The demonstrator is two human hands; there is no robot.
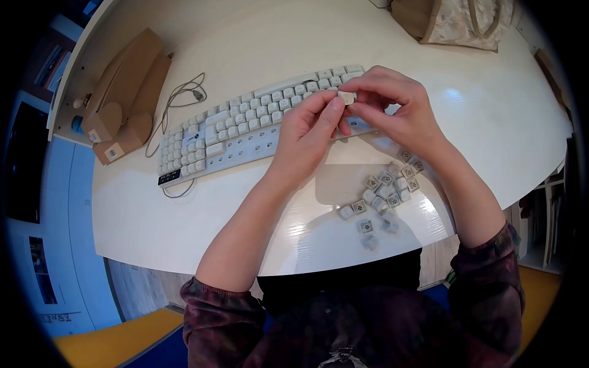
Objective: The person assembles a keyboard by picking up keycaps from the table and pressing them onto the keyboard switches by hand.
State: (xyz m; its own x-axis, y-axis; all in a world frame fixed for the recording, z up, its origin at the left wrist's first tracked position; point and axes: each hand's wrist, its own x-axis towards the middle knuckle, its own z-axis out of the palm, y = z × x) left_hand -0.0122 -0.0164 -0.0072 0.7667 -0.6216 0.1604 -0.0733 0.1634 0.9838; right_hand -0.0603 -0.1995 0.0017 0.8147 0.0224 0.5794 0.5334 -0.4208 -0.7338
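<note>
A small pale keycap (346, 98) is pinched between the fingertips of both my hands, above the right part of a white keyboard (240, 147). My left hand (310, 126) is closed, its thumb against the keycap's near left side. On the other side my right hand (396, 110) is closed too, thumb and fingers at the keycap's edge. Most of the keyboard still carries its caps, while the row nearest me shows bare switch sockets. Several loose keycaps (384, 191) lie scattered on the table below my right hand, some with their hollow undersides up.
The white table (147, 227) has a curved front edge close to my body. Brown cardboard pieces (126, 98) stand at the left, beside a grey coiled cable (178, 92). A beige patterned bag (460, 24) sits at the back right.
</note>
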